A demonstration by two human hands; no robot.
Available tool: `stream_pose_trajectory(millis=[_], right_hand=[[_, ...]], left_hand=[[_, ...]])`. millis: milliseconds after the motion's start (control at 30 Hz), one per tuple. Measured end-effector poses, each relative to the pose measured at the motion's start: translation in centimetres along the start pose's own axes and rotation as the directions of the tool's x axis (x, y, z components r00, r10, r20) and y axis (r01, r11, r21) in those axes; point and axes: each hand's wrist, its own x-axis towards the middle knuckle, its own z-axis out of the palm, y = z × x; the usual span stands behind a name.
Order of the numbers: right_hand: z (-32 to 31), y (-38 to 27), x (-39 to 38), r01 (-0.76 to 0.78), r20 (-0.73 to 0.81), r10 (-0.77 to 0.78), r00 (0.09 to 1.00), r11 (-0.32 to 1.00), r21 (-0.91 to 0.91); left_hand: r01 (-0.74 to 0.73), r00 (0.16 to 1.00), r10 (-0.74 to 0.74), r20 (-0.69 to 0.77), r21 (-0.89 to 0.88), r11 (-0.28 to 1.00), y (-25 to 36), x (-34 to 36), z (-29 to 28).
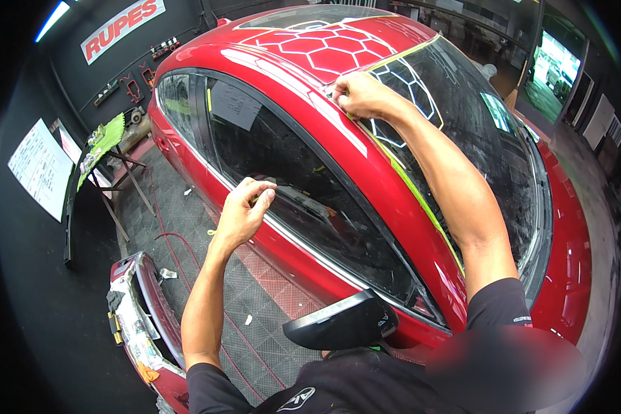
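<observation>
A glossy red car (293, 103) fills the middle, with a yellow-green strip of masking tape (421, 196) running down the edge of its windshield (476, 152). At the upper corner of that glass, my right hand (362, 96) is closed, its fingers pressed against the roof edge by the tape. A small pale bit (330, 90) shows at its fingertips; its kind is unclear. My left hand (243, 210) is raised in front of the dark side window (283, 145), thumb and fingers drawn together. What it holds, if anything, is hidden.
The black side mirror (341, 321) juts out near my body. A red car part with masking (145, 324) stands at lower left. A green cloth (103, 145) lies on a stand further back. A red hose (179, 241) crosses the grey tiled floor (214, 314).
</observation>
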Motion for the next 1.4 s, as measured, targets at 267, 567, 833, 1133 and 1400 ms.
stream_pose_trajectory(millis=[267, 567, 833, 1133, 1400], right_hand=[[0.7, -2.2, -6.0, 0.11, 0.062, -0.163, 0.985, 0.856, 0.505], [2.3, -2.3, -10.1, 0.079, -0.015, -0.097, 0.995, 0.697, 0.712], [1.4, 0.7, -6.0, 0.008, -0.364, 0.05, 0.93, 0.988, 0.156], [1.2, 1.8, 0.1, 0.164, -0.139, -0.171, 0.975, 0.985, -0.059], [0.1, -1.9, 0.2, -0.105, 0.058, 0.107, 0.993, 0.994, -0.04]], left_hand=[[-0.179, 0.963, 0.144, -0.229, -0.14, 0.974, 4.0, 5.4, 1.7], [-0.384, 0.814, 0.36, -0.456, 0.042, 0.922, 10.3, 8.9, 7.4], [-0.323, 0.875, 0.296, -0.382, -0.007, 0.947, 9.3, 5.5, 8.1], [0.029, 0.922, -0.026, -0.387, 0.002, 1.0, 0.6, -6.9, 4.5], [0.478, 0.801, -0.472, -0.368, -0.081, 0.875, -6.4, -22.4, 4.4]])
